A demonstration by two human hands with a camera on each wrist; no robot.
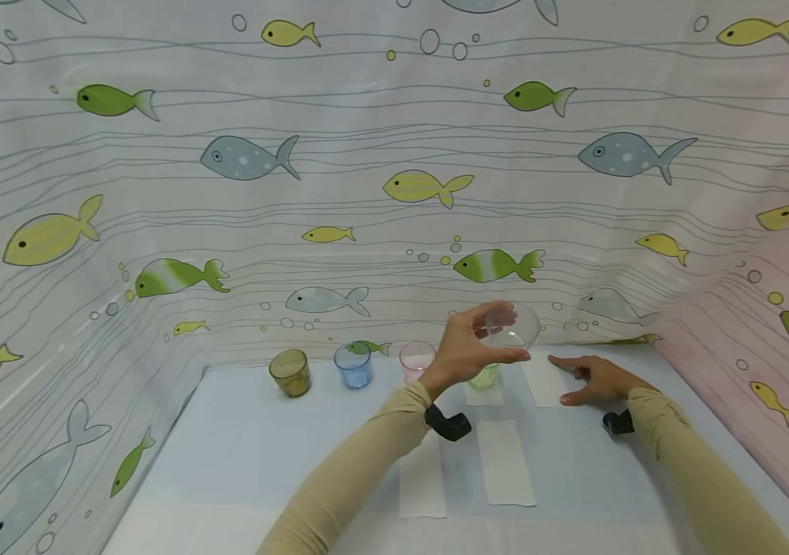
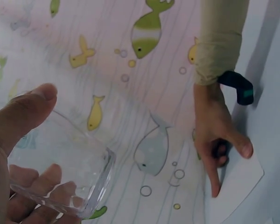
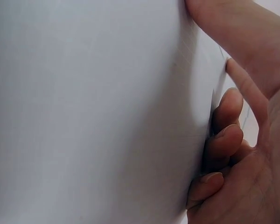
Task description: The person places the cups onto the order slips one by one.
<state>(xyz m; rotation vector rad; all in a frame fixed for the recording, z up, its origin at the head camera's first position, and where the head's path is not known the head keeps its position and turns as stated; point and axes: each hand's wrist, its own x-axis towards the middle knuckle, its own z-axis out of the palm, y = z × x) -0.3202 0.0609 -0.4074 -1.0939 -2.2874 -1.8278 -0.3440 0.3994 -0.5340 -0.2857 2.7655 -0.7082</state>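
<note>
My left hand [image 1: 470, 343] holds a clear glass [image 1: 515, 327] above the table, thumb on one side and fingers on the other. In the left wrist view the clear glass [image 2: 79, 158] lies tilted across the curled fingers. To its right, my right hand [image 1: 602, 380] is low at the table with index finger and thumb stretched out at the edges of a white paper strip [image 1: 545, 385]. Its other fingers are bent under, as the right wrist view shows. A green glass [image 1: 483, 378] stands on another white piece [image 1: 484, 397], partly behind my left hand.
Brown [image 1: 290, 374], blue [image 1: 354, 368] and pink [image 1: 416, 361] glasses stand in a row at the back; my left hand partly covers the pink one. Two more white strips lie nearer, one left [image 1: 423, 482] and one right [image 1: 507, 466]. A fish-patterned curtain [image 1: 366, 100] encloses the table.
</note>
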